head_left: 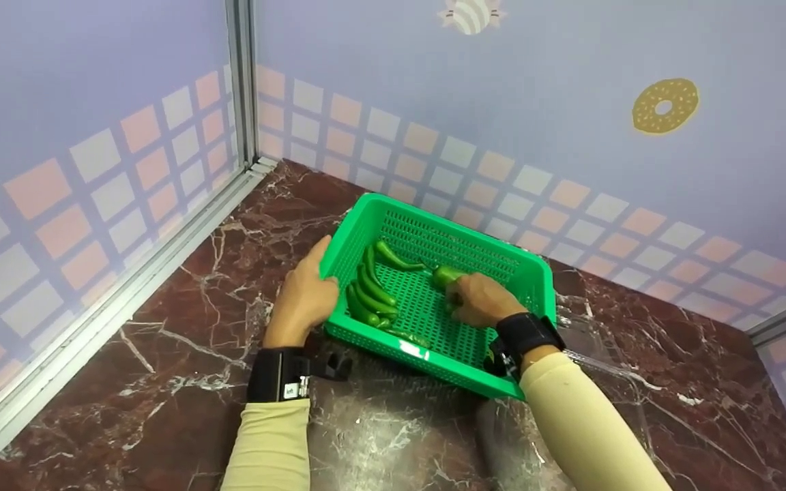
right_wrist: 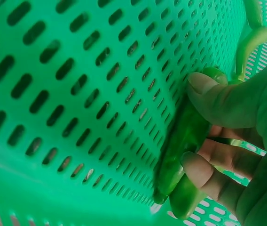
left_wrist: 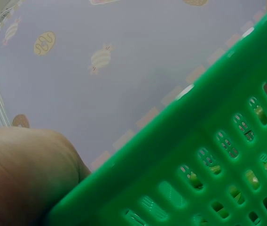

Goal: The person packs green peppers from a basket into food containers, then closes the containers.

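Observation:
A green plastic basket [head_left: 449,372] with slotted walls is tilted on the marbled surface. My left hand [head_left: 304,293] grips its left rim; in the left wrist view part of that hand lies against the basket edge [left_wrist: 171,117]. Inside, several long green peppers [head_left: 374,283] lie along the left side. My right hand [head_left: 485,300] reaches into the right half of the basket. In the right wrist view, its thumb and fingers pinch a green pepper [right_wrist: 185,136] close to the basket wall. Another green pepper [right_wrist: 185,197] lies just below it, partly hidden by the fingers.
A pale purple wall [head_left: 502,109] with a tile pattern stands behind the basket, and another wall [head_left: 93,82] is on the left. A metal corner post [head_left: 241,82] joins them. Clear plastic [head_left: 598,354] lies right of the basket on the brown marbled surface [head_left: 161,354].

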The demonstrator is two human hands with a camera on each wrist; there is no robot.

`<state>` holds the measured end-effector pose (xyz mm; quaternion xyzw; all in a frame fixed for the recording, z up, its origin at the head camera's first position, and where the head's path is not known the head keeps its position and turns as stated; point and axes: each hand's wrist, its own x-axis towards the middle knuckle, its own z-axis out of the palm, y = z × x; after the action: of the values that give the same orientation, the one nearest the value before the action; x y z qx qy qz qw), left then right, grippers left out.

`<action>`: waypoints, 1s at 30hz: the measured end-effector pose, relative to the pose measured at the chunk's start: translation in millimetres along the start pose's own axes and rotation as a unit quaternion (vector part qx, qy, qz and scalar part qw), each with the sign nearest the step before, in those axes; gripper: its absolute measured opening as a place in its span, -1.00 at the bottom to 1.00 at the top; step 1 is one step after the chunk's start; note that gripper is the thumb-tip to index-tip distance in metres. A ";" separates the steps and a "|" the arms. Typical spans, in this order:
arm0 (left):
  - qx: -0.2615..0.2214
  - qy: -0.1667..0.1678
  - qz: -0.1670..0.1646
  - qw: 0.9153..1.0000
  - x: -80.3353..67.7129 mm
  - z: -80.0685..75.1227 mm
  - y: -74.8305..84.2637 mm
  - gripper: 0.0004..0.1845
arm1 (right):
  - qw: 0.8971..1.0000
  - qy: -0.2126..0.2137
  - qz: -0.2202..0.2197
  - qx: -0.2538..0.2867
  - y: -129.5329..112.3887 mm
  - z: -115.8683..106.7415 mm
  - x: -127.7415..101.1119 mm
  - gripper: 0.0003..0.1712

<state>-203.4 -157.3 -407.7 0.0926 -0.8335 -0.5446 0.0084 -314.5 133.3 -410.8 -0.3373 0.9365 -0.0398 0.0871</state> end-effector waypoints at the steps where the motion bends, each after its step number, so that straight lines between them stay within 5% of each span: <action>1: -0.006 -0.002 -0.001 1.000 0.3 0.4 -0.6 -0.23 | 1.000 0.001 0.000 0.000 0.2 0.4 0.0 -0.94; 19: -0.019 -0.015 -0.002 1.000 -2.1 2.2 -3.9 -0.24 | 1.000 0.008 -0.022 0.009 1.1 4.7 -0.9 -0.66; 30: -0.010 -0.011 0.000 1.000 0.8 0.1 -2.0 -0.22 | 0.999 0.017 -0.030 0.004 -2.1 2.4 2.0 -0.66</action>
<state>-204.0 -158.1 -409.6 0.0866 -0.8279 -0.5541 0.0007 -314.2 130.4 -413.2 -0.3641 0.9272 -0.0521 0.0710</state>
